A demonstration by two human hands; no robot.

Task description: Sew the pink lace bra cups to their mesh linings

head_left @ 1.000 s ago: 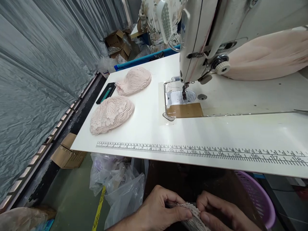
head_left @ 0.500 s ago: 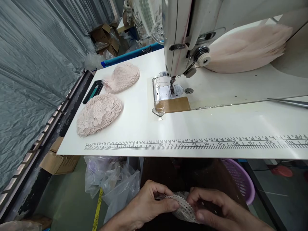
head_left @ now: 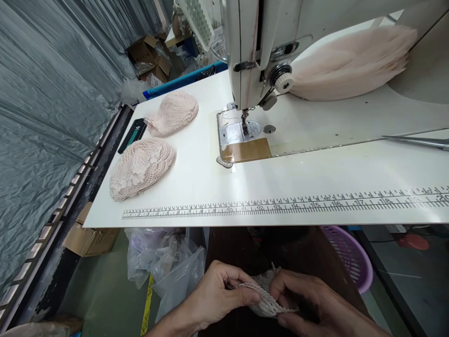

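Note:
Below the table's front edge, a piece of pale lace (head_left: 267,303) with a scalloped border is stretched between both hands. My left hand (head_left: 224,296) pinches its left part between thumb and fingers. At the other end, my right hand (head_left: 303,299) grips the lace with bent fingers, which partly cover it. On the white table stands a sewing machine (head_left: 245,56), its presser foot (head_left: 244,125) over the metal needle plate. Two piles of pink lace pieces, a nearer one (head_left: 142,168) and a farther one (head_left: 175,112), rest to its left.
Pink sheer fabric pieces (head_left: 351,65) lie under the machine arm. Metal tweezers (head_left: 417,140) are at right, a black and green box (head_left: 132,135) at left. A printed ruler (head_left: 280,208) runs along the table front. Plastic bags (head_left: 164,267) and a purple basket (head_left: 351,262) sit below.
My right hand has shifted slightly along the lace, and more of the piece shows behind the fingers. The view has moved a little to the right.

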